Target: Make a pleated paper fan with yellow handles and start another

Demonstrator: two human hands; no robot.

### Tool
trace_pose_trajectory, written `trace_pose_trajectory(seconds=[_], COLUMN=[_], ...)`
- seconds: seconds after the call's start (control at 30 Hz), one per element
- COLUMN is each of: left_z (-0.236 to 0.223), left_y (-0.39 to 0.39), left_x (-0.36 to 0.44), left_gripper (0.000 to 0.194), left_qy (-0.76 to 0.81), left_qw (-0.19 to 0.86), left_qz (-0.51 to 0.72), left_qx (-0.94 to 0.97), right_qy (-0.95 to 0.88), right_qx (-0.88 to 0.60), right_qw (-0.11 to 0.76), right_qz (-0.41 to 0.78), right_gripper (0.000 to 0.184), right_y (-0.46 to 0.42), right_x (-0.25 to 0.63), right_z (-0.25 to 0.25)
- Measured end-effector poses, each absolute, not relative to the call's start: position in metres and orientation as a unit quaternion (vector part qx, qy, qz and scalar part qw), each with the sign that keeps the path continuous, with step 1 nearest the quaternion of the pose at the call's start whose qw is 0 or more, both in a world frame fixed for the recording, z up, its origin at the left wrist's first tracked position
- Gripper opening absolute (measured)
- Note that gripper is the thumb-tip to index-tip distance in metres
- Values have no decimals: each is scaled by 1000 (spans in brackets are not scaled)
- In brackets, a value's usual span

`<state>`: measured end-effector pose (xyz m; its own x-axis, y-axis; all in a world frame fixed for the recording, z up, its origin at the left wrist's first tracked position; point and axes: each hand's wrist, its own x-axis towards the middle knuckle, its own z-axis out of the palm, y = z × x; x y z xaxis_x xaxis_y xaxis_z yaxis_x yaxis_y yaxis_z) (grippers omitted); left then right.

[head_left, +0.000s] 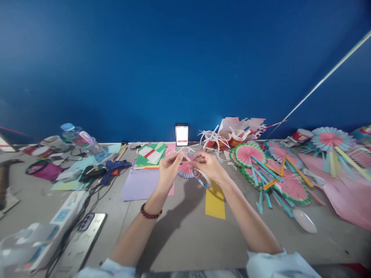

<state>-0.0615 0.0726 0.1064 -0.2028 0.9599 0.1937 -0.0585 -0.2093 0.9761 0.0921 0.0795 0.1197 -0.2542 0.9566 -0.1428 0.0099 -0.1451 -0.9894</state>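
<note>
My left hand [169, 170] is closed in a pinch near the middle of the table, on one end of a thin white strip. My right hand [209, 166] is closed too, its fingers on the same strip close by. Below the right fingers hangs a curved white band [206, 178] with blue marks on its inner side; whether it is a roll of tape I cannot make out. Between and behind the hands lies a round pleated paper fan [185, 171] in pink and light blue, partly hidden by them. A yellow paper sheet [216, 202] lies under the right wrist.
A phone [182, 135] stands lit against the blue wall. To the left are coloured papers [139, 185], a glue gun [111, 170], a tilted bottle [84, 141] and a power strip [58, 227]. Finished-looking pleated fans [249, 155] and a white mouse [304, 221] lie right.
</note>
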Motion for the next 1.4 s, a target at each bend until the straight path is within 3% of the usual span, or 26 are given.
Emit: trace_pose_trajectory(seconds=[0.63, 1.2, 1.4], left_z=[107, 107, 100], left_y=[75, 75, 79], left_x=[-63, -64, -64], left_gripper=[24, 22, 16], left_qy=[415, 438, 453], left_qw=[494, 458, 398], left_qz=[584, 576, 568], left_qx=[492, 517, 559], right_qy=[-532, -552, -562], right_qx=[-447, -412, -416], right_qw=[396, 433, 434], right_qz=[600, 582, 569], right_gripper=[41, 35, 32], right_y=[87, 91, 92], right_x=[96, 95, 95], right_z=[111, 100, 97])
